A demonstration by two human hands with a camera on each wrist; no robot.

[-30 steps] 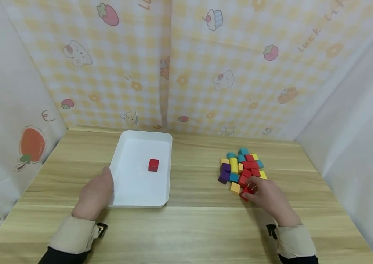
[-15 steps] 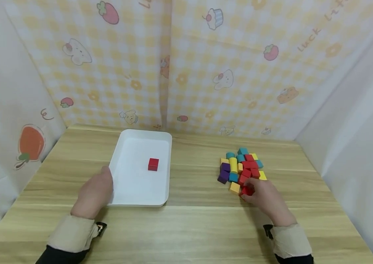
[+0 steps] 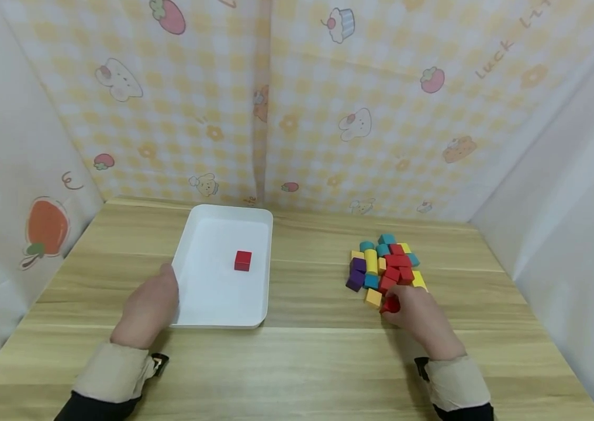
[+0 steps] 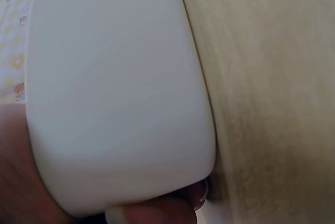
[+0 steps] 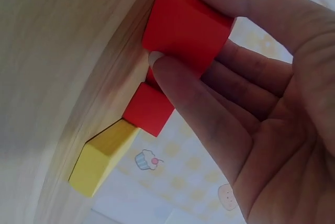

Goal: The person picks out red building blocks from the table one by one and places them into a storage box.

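My left hand (image 3: 148, 305) grips the left side of a shallow white tray (image 3: 213, 286). In the left wrist view, fingers (image 4: 157, 213) curl along the near side of the tray's wall (image 4: 115, 88). One red cube (image 3: 242, 261) lies inside the tray, right of its middle. On the right, my right hand (image 3: 422, 316) pinches a red block (image 5: 186, 28) between thumb and forefinger, at the near edge of a cluster of blocks. Beyond it in the right wrist view are another red block (image 5: 149, 109) and a yellow block (image 5: 102, 156).
The cluster includes purple blocks (image 3: 356, 280), a yellow cylinder (image 3: 370, 262), teal pieces (image 3: 387, 239), a blue block (image 3: 371, 282), an orange-yellow block (image 3: 373, 298) and several red ones. Beneath everything is a wooden table (image 3: 307, 374), with a checked cloth (image 3: 307, 88) hanging behind.
The right thumb and fingers have drawn in round the red block at the cluster's near edge, and that hand has shifted slightly left. The left hand keeps its place on the tray.
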